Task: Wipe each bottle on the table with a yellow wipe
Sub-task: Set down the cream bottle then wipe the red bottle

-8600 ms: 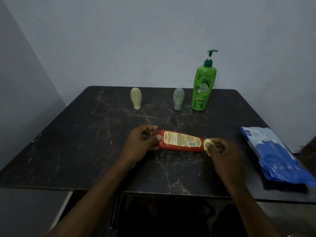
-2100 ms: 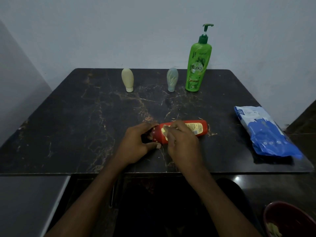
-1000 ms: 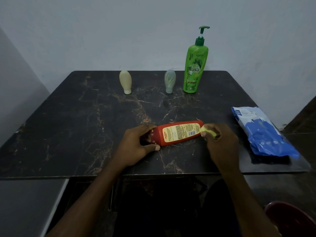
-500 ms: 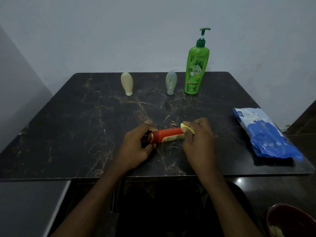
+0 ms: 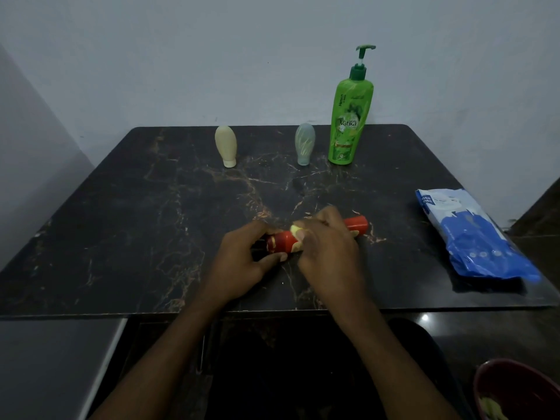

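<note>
**Both hands on the red bottle, wipe at its neck end**

The fingers [image 5: 321,220] of my right hand [image 5: 328,248] are curled down over the red bottle [image 5: 283,240], pinching the yellow wipe [image 5: 295,237] against it. Only a small bunched bit of the wipe shows, at my thumb. My left hand [image 5: 242,259] grips the bottle's left end, thumb underneath and fingers wrapped over the top, so the cap is mostly hidden. The two hands sit just beside each other, a little below the middle of the frame.

The red bottle lies on its side on the table [image 5: 136,237], tilted slightly, with its right end poking out past my right hand toward the upper right.

Farther up the frame, along the table's back edge, three bottles stand upright in a row. A cream bottle [image 5: 225,145] stands on its cap at the left. A grey-green bottle [image 5: 304,144], also on its cap, is in the middle, and a tall green pump bottle [image 5: 348,122] stands just beside it on the right.

A blue pack [image 5: 472,237] lies flat at the right edge of the table, well apart from my hands. In the lower right corner, below the table, the rim of a red bowl [image 5: 515,386] shows, with something pale yellow inside.
</note>
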`<state>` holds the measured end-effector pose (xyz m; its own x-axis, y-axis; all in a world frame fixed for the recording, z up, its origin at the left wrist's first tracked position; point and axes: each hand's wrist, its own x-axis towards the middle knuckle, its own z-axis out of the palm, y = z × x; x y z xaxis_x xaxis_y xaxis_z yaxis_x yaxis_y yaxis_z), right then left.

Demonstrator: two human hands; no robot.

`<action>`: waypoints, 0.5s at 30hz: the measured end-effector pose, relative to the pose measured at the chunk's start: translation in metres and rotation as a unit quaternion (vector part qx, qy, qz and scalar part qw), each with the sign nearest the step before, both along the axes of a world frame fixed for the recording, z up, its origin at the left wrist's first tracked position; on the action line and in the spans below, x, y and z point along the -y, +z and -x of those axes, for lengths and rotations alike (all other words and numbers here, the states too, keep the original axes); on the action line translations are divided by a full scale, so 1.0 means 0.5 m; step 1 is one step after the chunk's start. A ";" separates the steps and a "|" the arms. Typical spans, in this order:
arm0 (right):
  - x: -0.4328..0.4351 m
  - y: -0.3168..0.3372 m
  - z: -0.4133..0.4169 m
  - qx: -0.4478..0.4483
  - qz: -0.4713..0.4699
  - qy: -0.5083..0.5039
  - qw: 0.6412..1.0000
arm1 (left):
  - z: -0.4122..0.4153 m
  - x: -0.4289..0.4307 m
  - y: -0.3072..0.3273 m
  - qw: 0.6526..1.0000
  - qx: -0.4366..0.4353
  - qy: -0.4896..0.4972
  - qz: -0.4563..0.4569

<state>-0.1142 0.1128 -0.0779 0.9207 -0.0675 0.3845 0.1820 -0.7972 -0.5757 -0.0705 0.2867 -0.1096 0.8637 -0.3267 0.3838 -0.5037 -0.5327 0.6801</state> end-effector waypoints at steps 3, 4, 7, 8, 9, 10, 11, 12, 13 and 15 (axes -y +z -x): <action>0.074 -0.007 -0.012 -0.001 -0.027 -0.079 0.996 | 0.000 -0.001 0.000 1.000 0.006 0.005 -0.011; 0.103 -0.015 -0.018 -0.002 -0.026 -0.105 0.994 | 0.000 -0.001 0.001 1.000 0.005 0.005 -0.013; 0.168 -0.038 -0.026 0.006 -0.064 -0.151 0.986 | 0.000 0.000 0.002 1.000 0.002 0.005 -0.011; 0.177 -0.042 -0.028 0.009 -0.081 -0.158 0.984 | -0.001 0.000 0.002 1.000 0.001 0.005 -0.013; 0.179 -0.045 -0.029 0.008 -0.087 -0.162 0.983 | -0.001 0.000 0.002 1.000 -0.001 0.006 -0.015; 0.175 -0.045 -0.029 0.008 -0.085 -0.162 0.983 | -0.001 0.000 0.003 1.000 -0.002 0.007 -0.017; 0.166 -0.044 -0.028 0.008 -0.081 -0.155 0.985 | -0.001 -0.001 0.003 1.000 -0.001 0.008 -0.019; 0.155 -0.041 -0.027 0.007 -0.086 -0.144 0.986 | 0.000 0.000 0.004 1.000 0.001 0.008 -0.020; 0.139 -0.036 -0.025 0.001 -0.093 -0.135 0.986 | 0.000 0.000 0.004 1.000 0.004 0.008 -0.022; 0.102 -0.027 -0.015 0.008 -0.095 -0.107 0.990 | -0.001 -0.001 0.003 1.000 0.009 0.010 -0.028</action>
<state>-0.1066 0.0616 -0.0916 0.8715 -0.3321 0.3609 0.0319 -0.6958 -0.7175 -0.0699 0.2873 -0.1081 0.8634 -0.3308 0.3810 -0.5045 -0.5795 0.6401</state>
